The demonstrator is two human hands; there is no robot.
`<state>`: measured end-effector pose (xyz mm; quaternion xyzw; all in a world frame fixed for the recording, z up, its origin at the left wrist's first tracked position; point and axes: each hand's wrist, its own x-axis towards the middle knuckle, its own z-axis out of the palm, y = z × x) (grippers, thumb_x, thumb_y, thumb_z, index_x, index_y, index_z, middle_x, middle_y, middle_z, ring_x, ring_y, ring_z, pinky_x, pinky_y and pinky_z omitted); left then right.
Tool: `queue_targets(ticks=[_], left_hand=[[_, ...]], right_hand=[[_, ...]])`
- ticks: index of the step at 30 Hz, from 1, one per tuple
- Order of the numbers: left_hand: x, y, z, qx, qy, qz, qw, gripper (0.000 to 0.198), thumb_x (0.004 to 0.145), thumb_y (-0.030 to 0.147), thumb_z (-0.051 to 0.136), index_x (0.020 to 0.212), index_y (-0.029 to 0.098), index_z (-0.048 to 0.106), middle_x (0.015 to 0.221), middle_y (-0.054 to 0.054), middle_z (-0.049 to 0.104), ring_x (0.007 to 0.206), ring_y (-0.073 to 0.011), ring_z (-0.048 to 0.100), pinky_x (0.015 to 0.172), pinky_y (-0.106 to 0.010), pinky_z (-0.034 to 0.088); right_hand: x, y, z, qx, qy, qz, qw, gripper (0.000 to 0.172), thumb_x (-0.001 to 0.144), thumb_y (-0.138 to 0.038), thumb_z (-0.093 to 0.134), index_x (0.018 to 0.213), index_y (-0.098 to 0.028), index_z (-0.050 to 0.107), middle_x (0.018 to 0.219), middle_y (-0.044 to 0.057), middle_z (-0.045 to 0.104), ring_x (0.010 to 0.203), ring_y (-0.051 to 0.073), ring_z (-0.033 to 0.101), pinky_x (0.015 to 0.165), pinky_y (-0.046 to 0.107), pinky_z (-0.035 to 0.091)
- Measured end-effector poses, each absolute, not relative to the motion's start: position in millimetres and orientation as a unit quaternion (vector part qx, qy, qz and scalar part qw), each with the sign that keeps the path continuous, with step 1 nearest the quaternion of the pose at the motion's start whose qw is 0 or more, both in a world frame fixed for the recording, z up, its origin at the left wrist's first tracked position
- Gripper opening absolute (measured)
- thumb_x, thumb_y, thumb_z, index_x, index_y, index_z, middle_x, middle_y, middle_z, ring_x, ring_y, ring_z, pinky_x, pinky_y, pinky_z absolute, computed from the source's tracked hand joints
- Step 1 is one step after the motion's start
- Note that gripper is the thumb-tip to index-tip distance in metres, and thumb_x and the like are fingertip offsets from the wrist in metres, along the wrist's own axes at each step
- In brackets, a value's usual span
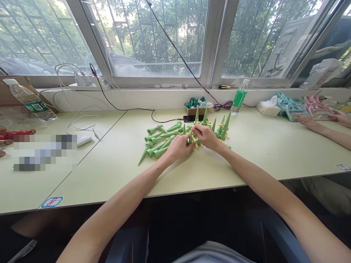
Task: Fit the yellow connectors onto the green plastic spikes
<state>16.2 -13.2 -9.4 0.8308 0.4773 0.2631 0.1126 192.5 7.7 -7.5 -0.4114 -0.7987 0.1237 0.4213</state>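
Observation:
My left hand (pixel 178 148) is closed around a green plastic watering spike (pixel 190 138), whose pointed end sticks up beside the fingers. My right hand (pixel 206 137) is pinched just above and to the right of it; whatever lies between its fingertips is hidden. Several green spikes with ribbed collars (pixel 164 140) lie in a loose pile left of my hands. Behind and to the right, more spikes (pixel 226 126) stand point up, with small yellow valves (pixel 196 142) around their bases.
A black phone (pixel 189 118) on a cable and a small box of green pieces (pixel 196 106) lie beyond the spikes. A water bottle (pixel 240 98) stands behind right, near a tissue box (pixel 268 107). At far right, another person's hands (pixel 312 123) touch packaged teal and pink items.

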Motion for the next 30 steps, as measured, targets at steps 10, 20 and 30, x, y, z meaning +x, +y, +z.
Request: queue_targets(ticks=[10, 20, 30], left_hand=[[15.7, -13.3, -9.1, 0.83, 0.477, 0.258, 0.128, 0.032, 0.087, 0.043, 0.06, 0.067, 0.022, 0.048, 0.061, -0.002, 0.06, 0.058, -0.0188, 0.054, 0.055, -0.031, 0.031], [15.3, -12.5, -9.5, 0.825, 0.458, 0.281, 0.176, 0.038, 0.084, 0.039, 0.061, 0.058, 0.021, 0.039, 0.056, 0.0, 0.054, 0.054, -0.0133, 0.045, 0.055, -0.029, 0.03], [14.9, -7.8, -4.6, 0.756, 0.484, 0.394, 0.197, 0.033, 0.081, 0.04, 0.06, 0.06, 0.019, 0.046, 0.055, 0.003, 0.045, 0.055, -0.0109, 0.038, 0.054, -0.027, 0.029]], right_hand=[[192.4, 10.1, -10.1, -0.386, -0.806, 0.118, 0.434, 0.017, 0.096, -0.032, 0.051, 0.087, -0.019, 0.06, 0.08, 0.004, 0.064, 0.071, 0.017, 0.055, 0.068, 0.029, 0.042], [192.1, 7.5, -7.7, -0.397, -0.806, 0.112, 0.425, 0.012, 0.093, -0.027, 0.054, 0.09, -0.02, 0.063, 0.091, 0.006, 0.063, 0.072, 0.016, 0.055, 0.07, 0.03, 0.045], [190.4, 7.6, -7.6, -0.402, -0.792, 0.141, 0.438, 0.021, 0.097, -0.035, 0.049, 0.087, -0.02, 0.062, 0.079, 0.004, 0.065, 0.068, 0.016, 0.053, 0.066, 0.029, 0.042]])
